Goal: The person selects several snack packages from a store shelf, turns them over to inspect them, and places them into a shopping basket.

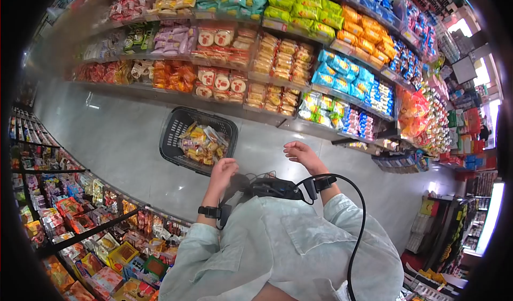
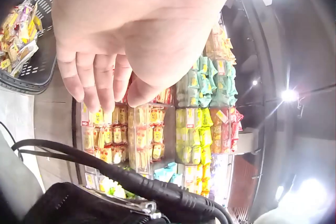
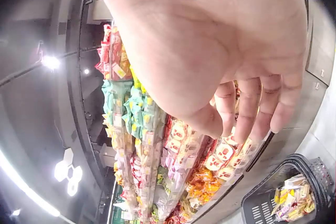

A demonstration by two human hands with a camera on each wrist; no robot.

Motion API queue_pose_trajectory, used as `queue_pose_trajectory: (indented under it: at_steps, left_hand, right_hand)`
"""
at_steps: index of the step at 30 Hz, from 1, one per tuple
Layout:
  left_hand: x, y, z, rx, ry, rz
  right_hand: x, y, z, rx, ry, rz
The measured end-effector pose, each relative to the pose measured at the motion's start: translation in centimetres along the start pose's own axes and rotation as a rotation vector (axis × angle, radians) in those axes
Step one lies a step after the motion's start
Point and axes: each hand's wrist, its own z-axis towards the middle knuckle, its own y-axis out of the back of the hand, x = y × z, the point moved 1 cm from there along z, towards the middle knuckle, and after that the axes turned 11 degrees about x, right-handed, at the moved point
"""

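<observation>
Both hands are held apart in front of the body, elbows bent, with nothing between the fingers. The left hand (image 1: 226, 167) is raised near the basket's near-right corner; its fingers bend loosely and its thumb lies close to the index finger in the left wrist view. Whether it brushes the rim I cannot tell. The right hand (image 1: 300, 154) hangs over the grey floor (image 1: 262, 138), turned toward the left one, its fingers relaxed and slightly bent, the thumb beside the index finger. Black bands circle both wrists, below them the rolled cuffs of a pale green shirt (image 1: 267, 237).

The basket (image 1: 171, 132) stands on the glossy floor, ahead of the left hand and just in front of the snack shelves (image 1: 160, 94). It is dark plastic, roughly rectangular with rounded corners, its wall pierced by rows of slots. Small wrapped packets (image 1: 202, 145), mostly yellow with some whitish and brown ones, lie in a loose heap inside
</observation>
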Motion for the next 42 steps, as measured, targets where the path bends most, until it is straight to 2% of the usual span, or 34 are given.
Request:
queue_pose_trajectory:
  at_steps: [5,10,14,19,21,27,28,32,33,36,39,42]
  left_hand:
    - [-0.5,4.3,0.3,-0.029,-0.03,-0.068]
    - [0.8,8.0,1.2,-0.065,0.046,-0.091]
    - [0.0,9.2,3.0,-0.1,0.118,-0.094]
    - [-1.7,9.3,7.5,-0.14,0.132,-0.06]
    - [-3.4,8.6,10.0,-0.167,0.139,-0.044]
    - [-9.7,5.1,14.8,-0.244,0.134,-0.039]
    - [-10.3,4.5,15.8,-0.259,0.13,-0.012]
    - [-10.1,2.4,19.4,-0.241,0.061,0.18]
    - [-10.9,1.7,19.9,-0.19,0.08,0.246]
    - [-13.1,-0.1,20.2,-0.106,0.118,0.373]
    - [-13.6,0.2,21.1,-0.134,0.174,0.333]
    - [-15.5,-0.5,22.2,-0.122,0.199,0.26]
  right_hand:
    - [3.3,-2.2,3.8,0.022,0.018,-0.098]
    - [5.4,-3.3,5.6,0.02,0.007,-0.096]
    - [5.9,-1.5,7.9,0.036,-0.013,-0.066]
    - [9.4,2.8,12.4,0.046,-0.016,-0.066]
    - [10.9,5.6,15.2,0.013,-0.018,-0.046]
    - [13.5,15.7,26.4,-0.13,0.263,0.025]
    - [15.7,16.1,26.6,-0.18,0.238,0.074]
    - [17.8,21.0,31.8,-0.345,0.295,-0.276]
    - [18.3,21.6,32.5,-0.385,0.309,-0.366]
    - [19.0,22.3,33.9,-0.446,0.079,-0.601]
    - [19.6,21.4,33.0,-0.516,0.196,-0.515]
    - [19.0,21.7,32.8,-0.466,0.273,-0.338]
